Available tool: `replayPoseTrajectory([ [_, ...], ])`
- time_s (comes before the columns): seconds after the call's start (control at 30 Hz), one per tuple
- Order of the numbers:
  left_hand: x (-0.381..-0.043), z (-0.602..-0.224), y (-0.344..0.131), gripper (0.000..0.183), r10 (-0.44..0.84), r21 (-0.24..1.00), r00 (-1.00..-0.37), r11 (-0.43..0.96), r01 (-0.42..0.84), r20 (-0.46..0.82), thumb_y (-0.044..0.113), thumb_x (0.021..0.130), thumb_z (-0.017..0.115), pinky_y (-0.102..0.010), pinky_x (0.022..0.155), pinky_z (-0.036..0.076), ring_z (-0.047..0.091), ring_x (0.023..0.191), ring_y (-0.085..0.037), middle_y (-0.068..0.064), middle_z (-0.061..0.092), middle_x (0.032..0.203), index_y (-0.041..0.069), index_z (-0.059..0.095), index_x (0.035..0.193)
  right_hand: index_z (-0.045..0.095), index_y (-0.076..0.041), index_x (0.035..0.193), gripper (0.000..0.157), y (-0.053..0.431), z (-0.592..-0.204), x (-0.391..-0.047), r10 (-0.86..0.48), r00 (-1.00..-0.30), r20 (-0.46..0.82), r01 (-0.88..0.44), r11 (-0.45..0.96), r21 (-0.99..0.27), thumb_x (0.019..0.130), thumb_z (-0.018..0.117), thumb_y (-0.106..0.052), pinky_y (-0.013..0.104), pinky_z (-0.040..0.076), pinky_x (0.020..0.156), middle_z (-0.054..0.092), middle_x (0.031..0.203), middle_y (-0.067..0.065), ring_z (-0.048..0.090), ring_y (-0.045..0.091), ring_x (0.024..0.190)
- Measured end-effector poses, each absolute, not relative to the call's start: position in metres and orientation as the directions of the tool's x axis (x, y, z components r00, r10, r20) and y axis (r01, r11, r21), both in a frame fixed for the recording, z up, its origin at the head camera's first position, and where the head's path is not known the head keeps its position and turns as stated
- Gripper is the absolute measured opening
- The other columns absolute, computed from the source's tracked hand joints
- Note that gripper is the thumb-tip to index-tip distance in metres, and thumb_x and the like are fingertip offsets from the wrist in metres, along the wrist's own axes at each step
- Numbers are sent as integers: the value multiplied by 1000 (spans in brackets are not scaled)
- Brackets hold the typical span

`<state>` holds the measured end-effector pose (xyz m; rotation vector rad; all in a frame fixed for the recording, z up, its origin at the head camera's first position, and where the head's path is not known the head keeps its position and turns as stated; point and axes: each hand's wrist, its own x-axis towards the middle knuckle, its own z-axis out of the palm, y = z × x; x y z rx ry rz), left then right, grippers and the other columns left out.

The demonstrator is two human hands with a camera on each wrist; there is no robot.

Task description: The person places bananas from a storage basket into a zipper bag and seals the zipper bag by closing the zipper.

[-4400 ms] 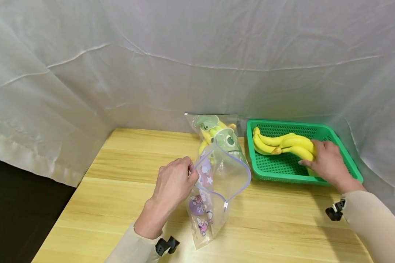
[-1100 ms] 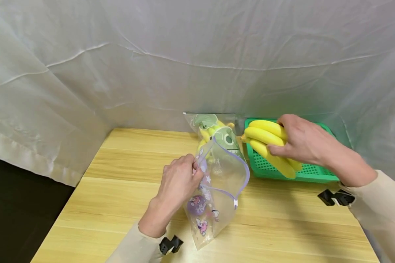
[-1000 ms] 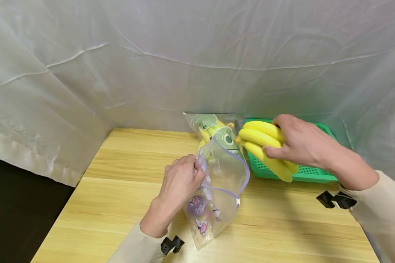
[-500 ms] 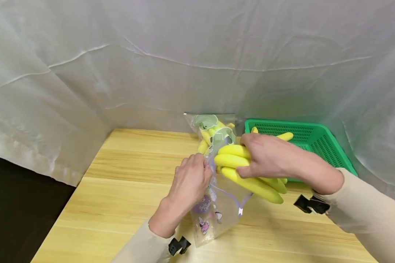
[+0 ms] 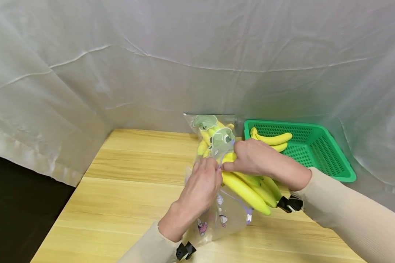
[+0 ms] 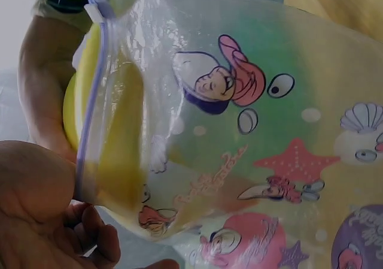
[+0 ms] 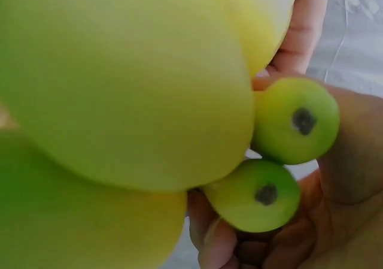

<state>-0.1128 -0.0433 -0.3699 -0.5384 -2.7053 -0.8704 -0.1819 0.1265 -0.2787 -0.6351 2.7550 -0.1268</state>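
My left hand point(image 5: 200, 186) pinches the purple zip edge of a clear slider bag point(image 5: 214, 224) printed with pink cartoon figures. At the bag's mouth, my right hand point(image 5: 258, 157) grips a bunch of yellow bananas point(image 5: 247, 190), their tips pointing toward the front right. Part of the bunch point(image 6: 122, 137) shows through the film in the left wrist view, the rest beyond the zip edge. How deep the stem end sits is hidden by the hands. Greenish banana tips point(image 7: 299, 122) fill much of the right wrist view. The white slider point(image 5: 248, 218) hangs at the mouth's near corner.
Behind the hands, a second clear bag point(image 5: 228, 118) with green cartoon print holds bananas. A green basket point(image 5: 349, 173) at the right holds another banana bunch point(image 5: 273, 139). Grey sheeting point(image 5: 184, 80) stands behind the wooden table point(image 5: 125, 190), whose left edge borders a dark area.
My right hand has lifted a banana bunch from the basket and carried it left to the bag's mouth. The left hand, still pinching the bag, has shifted slightly right.
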Motion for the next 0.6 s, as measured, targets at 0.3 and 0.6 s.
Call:
replayPoseTrajectory([
  [0.3,-114,-376,-42,15,242,562,-929,743,364,281,15,111,48,-30,73,40,42,81,-19,-1,44,88,9,50,98,44,5,141,76,132,-287,-183,-444,-796,-412,-327,888,-324,84,76,-33,31,47,59,62,80,6,58,19,68],
  [0.6,-109,-373,-36,14,203,527,-933,780,337,297,19,109,51,-33,78,38,42,87,-22,1,48,85,11,51,97,57,-1,115,50,135,-302,-184,-378,-897,-228,-268,877,-400,87,71,-39,31,45,56,59,75,5,56,18,64],
])
